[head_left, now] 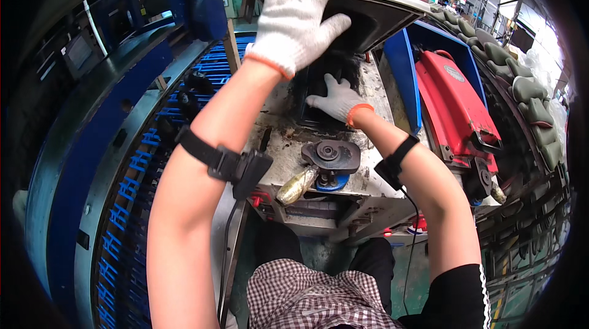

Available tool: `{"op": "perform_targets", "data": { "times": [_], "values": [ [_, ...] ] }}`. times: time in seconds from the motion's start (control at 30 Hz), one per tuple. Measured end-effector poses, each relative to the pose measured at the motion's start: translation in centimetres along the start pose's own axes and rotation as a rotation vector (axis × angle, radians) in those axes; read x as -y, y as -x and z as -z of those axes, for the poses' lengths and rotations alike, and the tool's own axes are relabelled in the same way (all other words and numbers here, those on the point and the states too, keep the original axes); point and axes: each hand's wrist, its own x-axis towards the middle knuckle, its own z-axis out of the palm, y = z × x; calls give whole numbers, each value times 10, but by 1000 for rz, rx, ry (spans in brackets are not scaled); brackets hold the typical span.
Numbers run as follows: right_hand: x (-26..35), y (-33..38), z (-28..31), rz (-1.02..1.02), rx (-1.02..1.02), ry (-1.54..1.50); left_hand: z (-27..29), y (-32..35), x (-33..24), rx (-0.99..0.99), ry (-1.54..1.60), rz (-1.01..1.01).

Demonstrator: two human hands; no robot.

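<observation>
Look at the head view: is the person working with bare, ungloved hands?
No: both the left hand, raised against the dark lifted lid, and the right hand, reaching into the machine beneath it, wear white knit gloves with orange cuffs.

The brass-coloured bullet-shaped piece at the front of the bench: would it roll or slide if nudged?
The brass-coloured piece looks rounded and tapered, so it would probably roll in a curve. Its shine suggests smooth, fairly heavy metal, likely slippery. It lies at the grimy bench edge, so it might drop.
</observation>
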Motion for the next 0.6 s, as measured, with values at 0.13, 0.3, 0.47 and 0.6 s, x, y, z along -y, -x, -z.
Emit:
{"op": "perform_targets", "data": {
  "times": [0.13,0.3,0.47,0.6],
  "values": [
    [-13,-28,-1,13,126,14,21,48,-14,156,508,177],
    [-28,3,37,-132,152,-1004,60,147,-9,186,1141,982],
    [-36,58,48,-87,504,-1838,84,199,-24,224,1668,1613],
    [11,113,32,-105,628,-1989,93,189,-55,225,2183,1666]
  ]
}}
